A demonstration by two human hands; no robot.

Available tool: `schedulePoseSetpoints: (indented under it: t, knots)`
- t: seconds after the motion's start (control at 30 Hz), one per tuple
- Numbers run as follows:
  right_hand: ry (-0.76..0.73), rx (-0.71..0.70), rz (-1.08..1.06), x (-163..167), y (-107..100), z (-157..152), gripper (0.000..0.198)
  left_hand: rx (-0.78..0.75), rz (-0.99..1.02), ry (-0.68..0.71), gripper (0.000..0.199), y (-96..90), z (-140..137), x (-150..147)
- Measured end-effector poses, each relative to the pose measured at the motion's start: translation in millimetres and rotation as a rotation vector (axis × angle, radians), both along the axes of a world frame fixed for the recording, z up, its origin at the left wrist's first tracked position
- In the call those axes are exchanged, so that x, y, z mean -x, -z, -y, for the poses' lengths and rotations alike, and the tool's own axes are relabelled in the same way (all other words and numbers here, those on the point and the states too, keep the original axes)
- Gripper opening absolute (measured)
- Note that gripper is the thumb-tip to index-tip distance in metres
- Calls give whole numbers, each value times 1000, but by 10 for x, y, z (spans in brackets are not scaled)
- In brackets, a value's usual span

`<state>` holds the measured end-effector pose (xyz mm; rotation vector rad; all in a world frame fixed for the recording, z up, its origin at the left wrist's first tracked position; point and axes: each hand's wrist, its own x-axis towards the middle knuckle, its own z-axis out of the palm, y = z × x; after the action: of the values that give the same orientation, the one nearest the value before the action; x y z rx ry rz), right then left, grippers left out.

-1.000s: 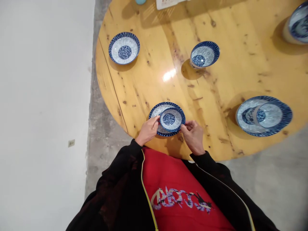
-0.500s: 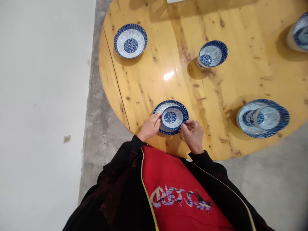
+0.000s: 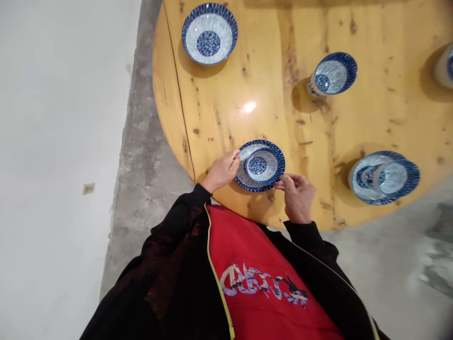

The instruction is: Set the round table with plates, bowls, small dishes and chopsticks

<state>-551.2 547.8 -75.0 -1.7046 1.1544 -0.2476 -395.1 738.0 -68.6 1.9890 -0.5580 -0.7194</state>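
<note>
In front of me on the table, a small blue-and-white bowl [image 3: 257, 165] sits inside a wider blue-and-white dish [image 3: 241, 178] with a dark blue patterned rim. My left hand [image 3: 222, 170] has its thumb and fingers pinched at the left rim of the dish. At its lower right rim, the fingers of my right hand [image 3: 297, 194] pinch the edge. Neither hand's fingertips show fully where they meet the rim.
A blue-and-white bowl [image 3: 208, 42] stands at the upper left of the wooden table [image 3: 269, 118]. A cup-like vessel [image 3: 332, 74] stands right of centre. Farther right, another dish [image 3: 364, 191] holds a cup [image 3: 392, 177]. A pale vessel [image 3: 444, 68] is cut off at the right edge.
Both hands have moved outward from the small bowl's rim to the dish's edges. The view has shifted, so the tableware appears displaced.
</note>
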Motion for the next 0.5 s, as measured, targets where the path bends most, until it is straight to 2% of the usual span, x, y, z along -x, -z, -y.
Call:
schedulePoseSetpoints:
  t: [0.17,0.27,0.37,0.5]
  knots:
    - [133,-22,48,168,11,-4,27,47,-31,-195,37,140,-280,-66]
    - [156,-68,55,193,40,-64,31,48,-80,-261,37,248,-414,-24]
    - [147,-97,80,145,50,-118,34,52,-118,-265,36,295,-470,45]
    - [138,-101,84,67,18,-134,33,79,-124,-226,34,263,-476,109]
